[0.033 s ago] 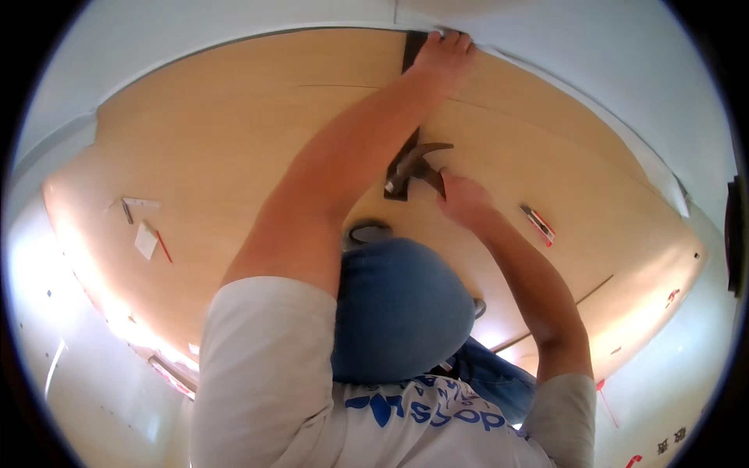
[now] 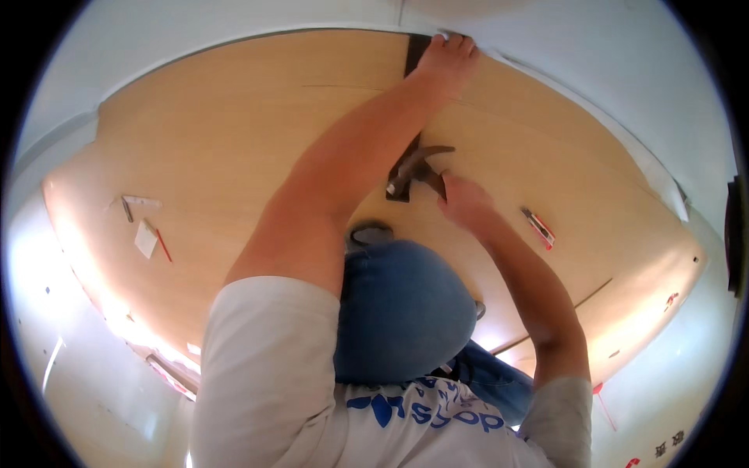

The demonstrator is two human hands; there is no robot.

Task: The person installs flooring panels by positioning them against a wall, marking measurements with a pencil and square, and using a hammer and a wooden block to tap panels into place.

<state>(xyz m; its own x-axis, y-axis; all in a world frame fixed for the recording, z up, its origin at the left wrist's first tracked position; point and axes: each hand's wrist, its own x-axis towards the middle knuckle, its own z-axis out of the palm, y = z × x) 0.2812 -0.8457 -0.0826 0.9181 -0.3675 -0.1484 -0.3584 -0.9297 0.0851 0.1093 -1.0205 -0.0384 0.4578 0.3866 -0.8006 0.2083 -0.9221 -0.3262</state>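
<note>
My left hand (image 2: 449,61) reaches to the far end of a long dark strip (image 2: 399,196), up against the wall. Its fingers are bent together over the edge there, and what lies beneath them is hidden. In my right hand (image 2: 466,203) I grip the handle of a claw hammer (image 2: 406,170). The hammer head is over the near end of the dark strip, its claw pointing away to the right; whether it touches the strip I cannot tell. My left forearm covers the strip's middle. Light wood-coloured flooring (image 2: 234,148) spreads on both sides.
A red-and-grey utility knife (image 2: 538,228) lies right of my right hand. On the left are a white pad (image 2: 146,239), a red pencil (image 2: 164,245) and a dark pen-like tool (image 2: 127,210). My bent knee (image 2: 406,312) rises close in front. A pale wall (image 2: 234,22) borders the far side.
</note>
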